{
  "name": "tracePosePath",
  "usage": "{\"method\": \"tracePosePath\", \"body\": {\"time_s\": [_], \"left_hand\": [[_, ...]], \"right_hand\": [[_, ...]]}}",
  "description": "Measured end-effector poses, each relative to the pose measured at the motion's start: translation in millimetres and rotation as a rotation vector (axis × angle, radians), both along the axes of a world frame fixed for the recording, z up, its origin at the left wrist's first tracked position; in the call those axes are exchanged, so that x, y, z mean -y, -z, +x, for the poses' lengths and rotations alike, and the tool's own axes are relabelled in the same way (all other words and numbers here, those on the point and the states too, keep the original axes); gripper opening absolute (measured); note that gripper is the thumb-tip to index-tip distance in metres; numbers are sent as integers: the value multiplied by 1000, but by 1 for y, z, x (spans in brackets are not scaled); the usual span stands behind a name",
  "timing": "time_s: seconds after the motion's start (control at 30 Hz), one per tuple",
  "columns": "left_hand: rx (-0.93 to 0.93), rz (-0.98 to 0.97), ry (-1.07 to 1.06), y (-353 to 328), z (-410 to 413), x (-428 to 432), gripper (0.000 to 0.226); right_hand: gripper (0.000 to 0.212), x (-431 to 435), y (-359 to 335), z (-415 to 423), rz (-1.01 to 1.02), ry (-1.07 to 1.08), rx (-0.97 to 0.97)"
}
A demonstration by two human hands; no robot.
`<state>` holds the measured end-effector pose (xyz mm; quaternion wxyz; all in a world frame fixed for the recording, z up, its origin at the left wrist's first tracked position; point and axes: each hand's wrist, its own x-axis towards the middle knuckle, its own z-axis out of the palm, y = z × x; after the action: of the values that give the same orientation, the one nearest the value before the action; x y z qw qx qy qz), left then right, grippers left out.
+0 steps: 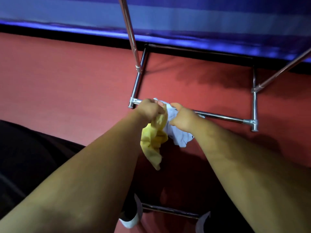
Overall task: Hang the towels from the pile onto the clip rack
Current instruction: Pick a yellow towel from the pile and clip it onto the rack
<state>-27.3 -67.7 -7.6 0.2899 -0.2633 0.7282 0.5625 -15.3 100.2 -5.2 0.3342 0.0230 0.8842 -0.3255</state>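
Both arms reach down and forward over the red floor. My left hand (149, 109) grips a crumpled yellow towel (154, 142) that hangs down from its fist. My right hand (182, 117) holds a bunched white towel (180, 134), which droops below the hand and touches the yellow one. The two hands sit close together just above the lower front bar of a chrome rack frame (223, 117). No clips are in view.
The chrome frame's base bars form a rectangle on the red floor (67, 81), with slanted poles (131, 34) rising left and right. A blue and purple striped wall (185, 17) runs along the back. My feet in dark sandals (133, 216) stand by a near bar.
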Motion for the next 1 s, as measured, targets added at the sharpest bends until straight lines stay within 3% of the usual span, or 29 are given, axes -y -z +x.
{"method": "tracePosePath", "body": {"time_s": [0.1, 0.2, 0.37, 0.53, 0.67, 0.9, 1.0], "left_hand": [[-42, 241, 85, -45, -10, -7, 32], [-116, 320, 229, -85, -19, -9, 38], [-281, 192, 367, -166, -26, -12, 40], [-519, -77, 489, -251, -28, -17, 36], [-713, -161, 538, -320, -21, -25, 38], [-928, -221, 608, -442, -2, -41, 34], [-1019, -306, 634, -492, 9, -44, 32]], "right_hand": [[40, -2, -29, -9, -165, 144, -1], [40, -8, -66, -17, -305, 245, -33], [18, -27, -132, -21, -297, 223, -152], [22, -49, -212, -20, -293, 220, -325], [22, -69, -290, -13, -237, 139, -414], [13, -100, -416, 14, -499, 127, -336], [18, -107, -468, 31, -601, 145, -307]]}}
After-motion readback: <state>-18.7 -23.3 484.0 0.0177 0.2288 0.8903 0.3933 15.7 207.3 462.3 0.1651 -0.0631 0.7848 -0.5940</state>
